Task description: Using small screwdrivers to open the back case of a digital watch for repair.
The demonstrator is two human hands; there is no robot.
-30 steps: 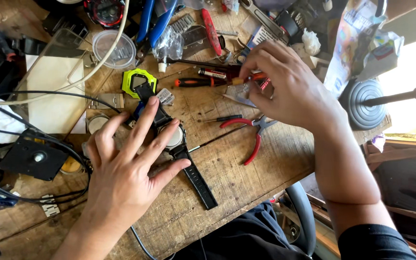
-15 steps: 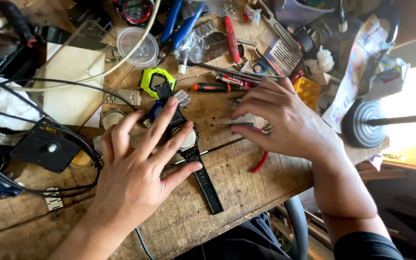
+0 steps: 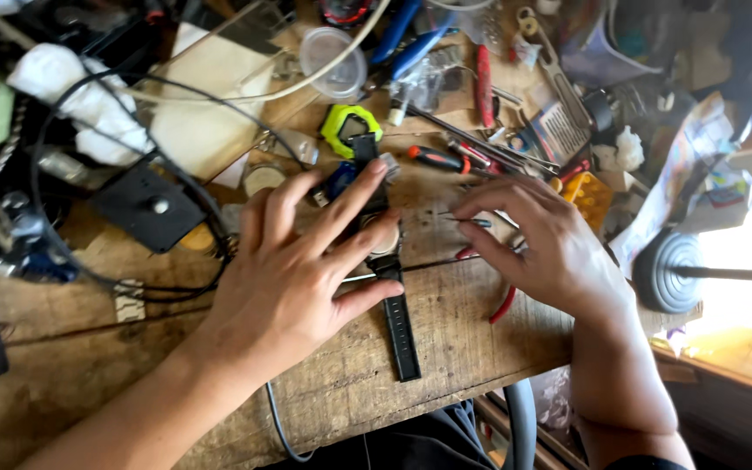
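My left hand (image 3: 298, 270) lies flat with fingers spread over a wristwatch (image 3: 385, 239) on the wooden bench (image 3: 446, 365), pressing it down. The watch's black strap (image 3: 400, 326) runs toward the bench's near edge, and its other end reaches a neon-yellow watch bezel (image 3: 345, 126). To the right of the watch, my right hand (image 3: 550, 252) pinches a thin metal pin tool (image 3: 463, 219) between thumb and fingers, its tip pointing left toward the watch. Red-handled pliers (image 3: 502, 305) lie partly under my right hand.
The back of the bench is crowded with tools: red and blue-handled pliers (image 3: 411, 39), a small red screwdriver (image 3: 435, 158), a clear plastic cup (image 3: 332, 61), black cables (image 3: 132, 218), a wooden block (image 3: 211, 113). A round black stand base (image 3: 668, 270) sits at the right edge.
My right hand has come down from the tool pile at the back to beside the watch, now holding a thin pin tool. My left hand stays pressed on the watch.
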